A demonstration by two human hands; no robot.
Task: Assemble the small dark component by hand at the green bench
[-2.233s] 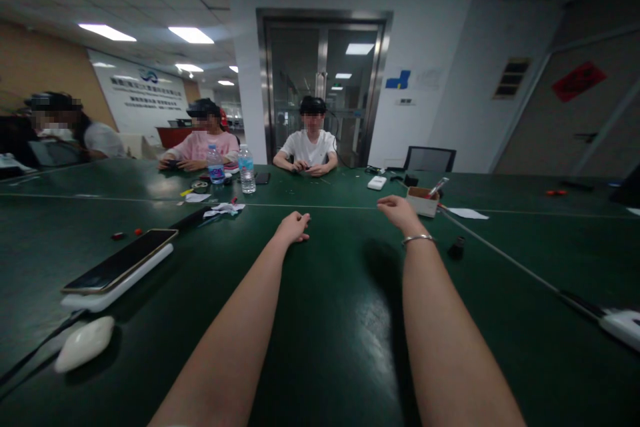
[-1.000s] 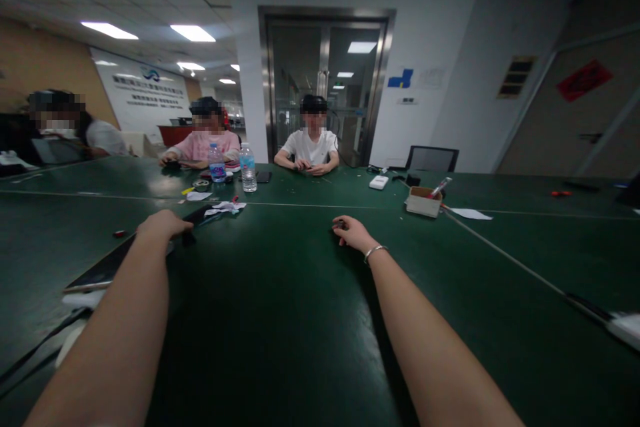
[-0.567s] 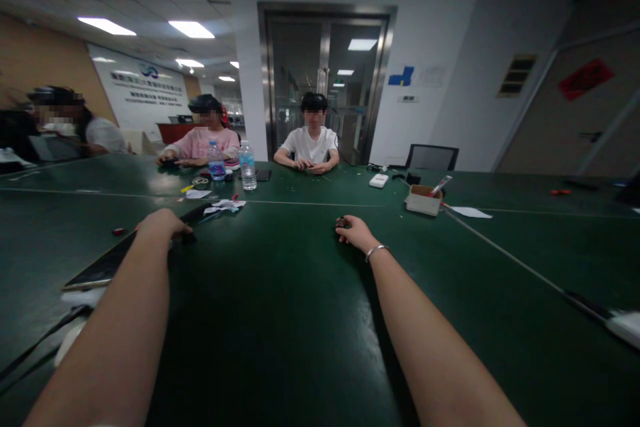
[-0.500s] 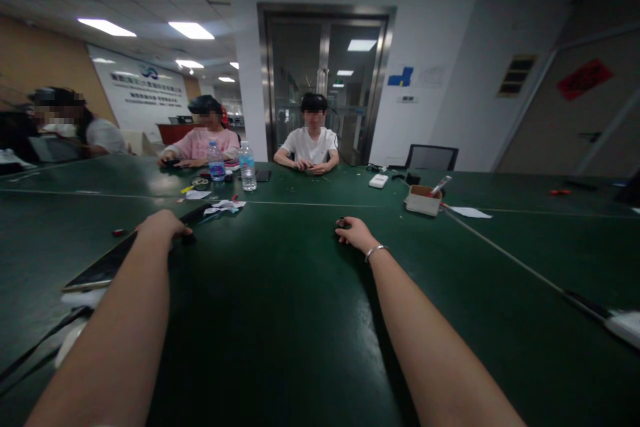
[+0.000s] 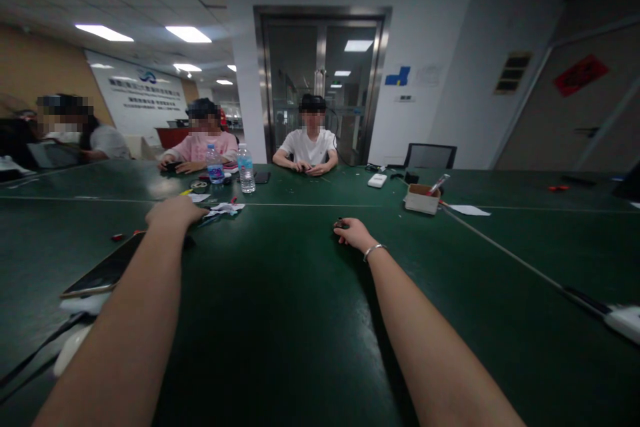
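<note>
My left hand (image 5: 176, 215) reaches over the left side of the green table (image 5: 280, 293), palm down, beside some crumpled papers (image 5: 226, 209). Its fingers are mostly hidden, so what it holds, if anything, cannot be made out. A dark tablet-like device (image 5: 107, 267) lies partly behind my left forearm, with a small red item (image 5: 117, 237) near it. Right of the middle, my right hand (image 5: 353, 233), with a silver bracelet at the wrist, rests on the table with its fingers closed round a small dark object (image 5: 341, 225).
Two plastic bottles (image 5: 246, 170) stand beyond the papers. A small box (image 5: 423, 200) with a pen-like item, a white device (image 5: 377, 180) and a paper sheet (image 5: 467, 210) lie toward the right. Several people sit across the table. Cables and white items are at the left edge.
My left hand has moved up and to the right, nearer the crumpled papers, uncovering more of the dark device. My right hand has barely moved and keeps the small object.
</note>
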